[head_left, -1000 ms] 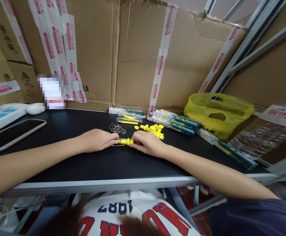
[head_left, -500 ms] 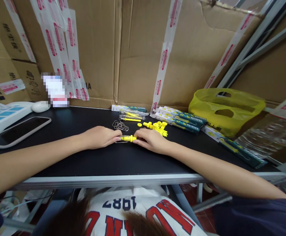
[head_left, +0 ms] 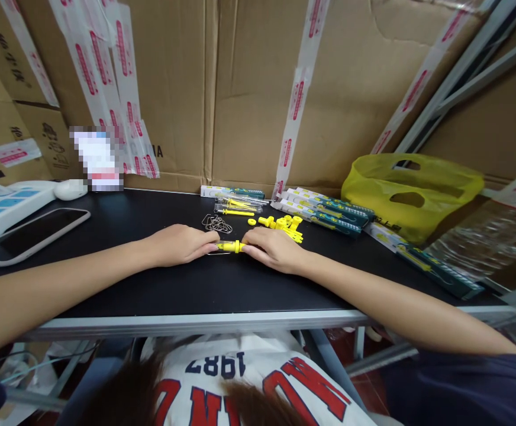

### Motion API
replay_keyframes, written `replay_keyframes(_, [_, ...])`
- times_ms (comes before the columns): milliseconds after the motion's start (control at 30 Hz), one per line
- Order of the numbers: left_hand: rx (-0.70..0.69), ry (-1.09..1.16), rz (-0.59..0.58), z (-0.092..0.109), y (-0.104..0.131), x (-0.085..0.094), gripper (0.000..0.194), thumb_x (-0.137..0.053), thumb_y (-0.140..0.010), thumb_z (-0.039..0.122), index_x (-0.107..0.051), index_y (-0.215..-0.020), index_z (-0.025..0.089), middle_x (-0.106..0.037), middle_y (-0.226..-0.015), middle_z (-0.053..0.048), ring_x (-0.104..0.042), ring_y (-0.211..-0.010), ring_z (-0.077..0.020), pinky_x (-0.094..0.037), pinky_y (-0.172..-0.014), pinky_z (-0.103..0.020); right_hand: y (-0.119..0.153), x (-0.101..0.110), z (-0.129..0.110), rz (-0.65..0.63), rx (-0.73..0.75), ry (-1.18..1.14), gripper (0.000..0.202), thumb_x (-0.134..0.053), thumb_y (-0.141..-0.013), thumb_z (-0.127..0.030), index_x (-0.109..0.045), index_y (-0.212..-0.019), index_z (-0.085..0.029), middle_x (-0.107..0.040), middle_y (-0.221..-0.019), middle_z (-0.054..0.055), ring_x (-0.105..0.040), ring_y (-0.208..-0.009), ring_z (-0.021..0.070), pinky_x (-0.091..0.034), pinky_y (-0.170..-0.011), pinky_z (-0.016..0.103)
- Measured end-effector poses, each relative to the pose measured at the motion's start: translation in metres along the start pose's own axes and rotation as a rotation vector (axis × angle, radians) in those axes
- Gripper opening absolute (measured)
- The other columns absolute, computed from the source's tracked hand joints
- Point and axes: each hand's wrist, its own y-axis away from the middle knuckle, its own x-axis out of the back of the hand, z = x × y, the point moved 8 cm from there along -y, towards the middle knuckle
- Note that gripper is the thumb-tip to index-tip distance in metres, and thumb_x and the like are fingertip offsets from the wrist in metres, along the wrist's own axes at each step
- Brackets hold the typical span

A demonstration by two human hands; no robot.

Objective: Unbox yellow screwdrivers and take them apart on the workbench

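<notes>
Between my two hands lies a clear tube with yellow parts [head_left: 230, 247], level above the black tabletop. My left hand [head_left: 181, 244] pinches its clear left end, where a thin metal wire also shows. The yellow right end is gripped by the fingers of my right hand [head_left: 273, 248]. Just behind are a tangle of metal hooks [head_left: 216, 223], a small yellow ring [head_left: 251, 222] and a pile of yellow plastic parts [head_left: 288, 225]. Clear tubes with yellow rods [head_left: 239, 207] lie farther back.
Slim printed boxes [head_left: 322, 211] are stacked behind right, with another box [head_left: 426, 260] nearer the right edge. Beyond stands a yellow plastic bag [head_left: 411, 195]. A phone [head_left: 36, 235] and a white power strip [head_left: 12, 207] lie left; cardboard [head_left: 249, 94] walls the back.
The view has shifted slightly. Both hands keep their hold on the tube, and its yellow right end appears slightly turned or shifted between the fingers.
</notes>
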Motion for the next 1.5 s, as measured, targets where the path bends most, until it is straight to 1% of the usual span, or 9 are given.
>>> replay_keyframes(300, [-0.010, 0.018, 0.024, 0.001, 0.000, 0.001, 0.038, -0.023, -0.099, 0.044, -0.054, -0.108, 0.024, -0.070, -0.089, -0.003, -0.066, -0.074, -0.0189, -0.038, -0.059, -0.025, 0.000, 0.003, -0.001, 0.049, 0.031, -0.048, 0.020, -0.052, -0.092, -0.037, -0.055, -0.086, -0.018, -0.056, -0.075, 0.002, -0.049, -0.067, 0.0138, -0.032, -0.060, 0.024])
replay_keyframes(467, [-0.014, 0.032, 0.030, 0.001, 0.001, 0.002, 0.037, -0.024, -0.098, 0.044, -0.055, -0.107, 0.024, -0.070, -0.088, -0.002, -0.065, -0.074, -0.0183, -0.039, -0.060, -0.024, 0.002, 0.005, -0.008, 0.067, 0.069, 0.035, 0.012, -0.050, -0.092, -0.030, -0.051, -0.087, -0.019, -0.056, -0.078, 0.003, -0.048, -0.069, 0.0147, -0.031, -0.059, 0.025])
replay_keyframes(600, [-0.015, 0.048, 0.040, 0.000, 0.000, 0.002, 0.038, -0.024, -0.098, 0.044, -0.055, -0.108, 0.024, -0.070, -0.089, -0.003, -0.065, -0.073, -0.0183, -0.039, -0.060, -0.024, 0.001, 0.005, -0.003, 0.050, -0.023, 0.005, 0.030, -0.051, -0.091, -0.047, -0.052, -0.098, -0.019, -0.059, -0.083, 0.004, -0.050, -0.071, 0.0159, -0.032, -0.061, 0.025])
replay_keyframes(767, [-0.014, 0.018, 0.020, 0.000, 0.000, 0.002, 0.039, -0.023, -0.099, 0.045, -0.054, -0.107, 0.024, -0.070, -0.087, -0.003, -0.065, -0.073, -0.0185, -0.039, -0.059, -0.024, -0.001, -0.003, -0.001, -0.010, 0.003, 0.000, 0.031, -0.036, -0.099, -0.037, -0.058, -0.092, -0.017, -0.063, -0.088, 0.008, -0.054, -0.082, 0.0179, -0.034, -0.068, 0.027])
replay_keyframes(1100, [-0.017, 0.009, 0.019, 0.000, 0.000, 0.001, 0.040, -0.022, -0.099, 0.046, -0.054, -0.108, 0.023, -0.070, -0.087, -0.003, -0.065, -0.074, -0.0190, -0.038, -0.059, -0.025, 0.001, 0.002, -0.001, 0.039, -0.022, -0.067, 0.010, -0.056, -0.089, -0.028, -0.052, -0.089, -0.019, -0.052, -0.074, -0.001, -0.047, -0.065, 0.0120, -0.028, -0.058, 0.022])
replay_keyframes(1200, [-0.016, 0.019, 0.020, -0.001, 0.000, 0.000, 0.040, -0.021, -0.099, 0.046, -0.054, -0.108, 0.024, -0.070, -0.088, -0.003, -0.066, -0.075, -0.0189, -0.038, -0.059, -0.025, 0.001, 0.003, -0.001, 0.032, -0.042, -0.087, 0.020, -0.058, -0.087, -0.035, -0.050, -0.098, -0.020, -0.053, -0.075, -0.001, -0.048, -0.064, 0.0123, -0.029, -0.057, 0.022])
replay_keyframes(1300, [-0.013, 0.021, 0.025, -0.001, 0.000, 0.001, 0.039, -0.022, -0.099, 0.046, -0.054, -0.109, 0.024, -0.070, -0.089, -0.003, -0.066, -0.074, -0.0185, -0.038, -0.059, -0.024, 0.002, 0.001, 0.003, 0.013, -0.081, -0.086, 0.032, -0.052, -0.090, -0.048, -0.050, -0.103, -0.019, -0.057, -0.078, 0.001, -0.050, -0.067, 0.0140, -0.030, -0.059, 0.024])
replay_keyframes(1400, [-0.019, 0.019, 0.030, 0.000, 0.000, 0.002, 0.039, -0.023, -0.099, 0.045, -0.054, -0.107, 0.024, -0.070, -0.086, -0.003, -0.065, -0.072, -0.0178, -0.037, -0.058, -0.024, 0.000, -0.004, 0.003, -0.019, -0.063, -0.029, 0.031, -0.037, -0.098, -0.042, -0.056, -0.097, -0.018, -0.061, -0.085, 0.006, -0.053, -0.076, 0.0166, -0.032, -0.065, 0.026])
replay_keyframes(1500, [-0.025, 0.018, 0.040, 0.001, 0.000, 0.003, 0.039, -0.023, -0.099, 0.045, -0.054, -0.105, 0.023, -0.070, -0.084, -0.002, -0.065, -0.071, -0.0171, -0.037, -0.058, -0.024, -0.001, -0.006, 0.003, -0.021, -0.043, -0.011, 0.030, -0.037, -0.098, -0.038, -0.058, -0.093, -0.017, -0.062, -0.086, 0.007, -0.054, -0.078, 0.0165, -0.032, -0.066, 0.026])
